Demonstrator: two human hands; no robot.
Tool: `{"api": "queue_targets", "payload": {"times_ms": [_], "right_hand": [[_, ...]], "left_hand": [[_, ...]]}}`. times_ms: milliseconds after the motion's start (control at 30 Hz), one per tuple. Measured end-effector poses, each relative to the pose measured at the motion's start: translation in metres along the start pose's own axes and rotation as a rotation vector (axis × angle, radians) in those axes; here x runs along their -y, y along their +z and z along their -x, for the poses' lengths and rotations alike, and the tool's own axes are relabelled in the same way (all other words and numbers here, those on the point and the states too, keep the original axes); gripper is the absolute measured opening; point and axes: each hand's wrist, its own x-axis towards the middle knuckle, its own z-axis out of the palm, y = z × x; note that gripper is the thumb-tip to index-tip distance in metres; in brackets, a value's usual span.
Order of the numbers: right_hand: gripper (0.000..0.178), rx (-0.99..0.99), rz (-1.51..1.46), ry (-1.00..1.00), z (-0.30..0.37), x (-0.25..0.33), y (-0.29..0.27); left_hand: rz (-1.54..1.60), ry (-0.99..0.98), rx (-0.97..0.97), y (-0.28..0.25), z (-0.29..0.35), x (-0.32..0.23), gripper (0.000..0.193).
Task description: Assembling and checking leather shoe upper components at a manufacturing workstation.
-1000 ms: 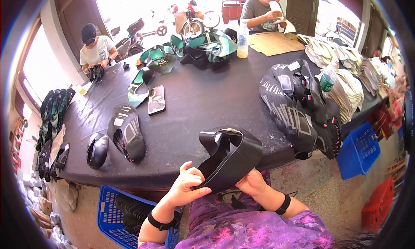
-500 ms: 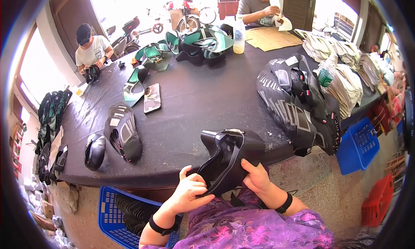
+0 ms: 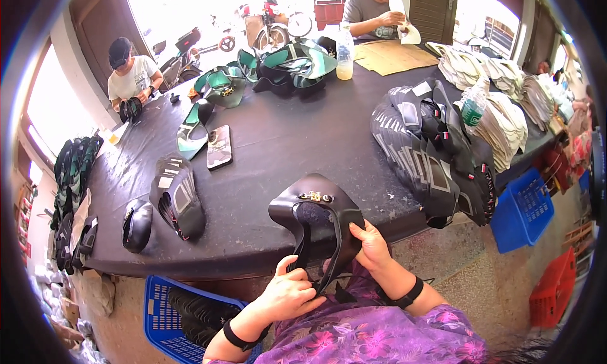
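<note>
Black shoe upper (image 3: 316,218) now turned open-side toward the person versus a second ago, held at the table edge (image 3: 253,263): left hand (image 3: 288,294) pinching its lower strap, right hand (image 3: 370,247) gripping the right rim — likely mid-inspection.

The left hand's (image 3: 288,294) fingers hide behind the black shoe upper (image 3: 316,215).

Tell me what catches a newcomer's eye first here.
At the table's near edge, both hands, left hand and right hand, hold a black shoe upper with a small gold buckle. To the right a big heap of black shoe uppers covers the dark table.
</note>
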Motion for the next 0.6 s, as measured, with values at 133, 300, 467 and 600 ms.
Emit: {"api": "queue_targets", "payload": {"times_ms": [133, 300, 467, 600], "right_hand": [[0.019, -0.026, 0.011, -0.004, -0.003, 0.007, 0.013], [0.019, -0.113, 0.213, -0.217, -0.038, 0.024, 0.042], [0.024, -0.017, 0.649, -0.353, -0.096, 0.040, 0.028], [0.046, 0.030, 1.926, -1.008, -0.070, 0.064, 0.044]], "left_hand": [[0.004, -0.014, 0.026, -0.006, 0.002, 0.003, 0.028], [0.024, -0.062, 0.075, -0.026, -0.010, -0.006, 0.030], [-0.038, -0.046, -0.010, -0.025, -0.035, 0.002, 0.037], [-0.028, -0.002, 0.027, -0.009, -0.045, 0.017, 0.047]]}}
